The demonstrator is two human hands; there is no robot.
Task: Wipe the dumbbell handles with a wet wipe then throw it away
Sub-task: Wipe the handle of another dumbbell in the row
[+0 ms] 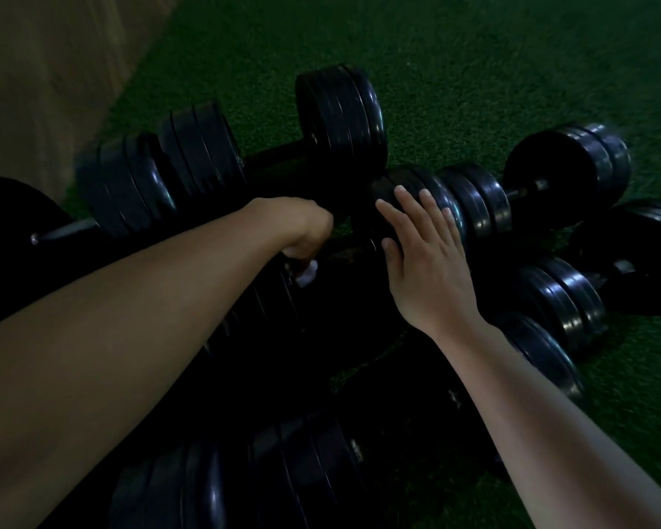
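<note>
Left grip clenches small crumpled white wet wipe, low among black plate-loaded dumbbells. Right grip flat, fingers straight, on plates just beside. Wiping seemingly underway; binning not yet done.

There are two bare hands, the left hand and the right hand, one white wipe, and at least five black dumbbells (darkness blurs the rest).

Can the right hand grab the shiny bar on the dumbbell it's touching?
Probably yes. The right hand lies flat on the plates next to that handle. The handle sits just past them, bare, with nothing over it.
</note>
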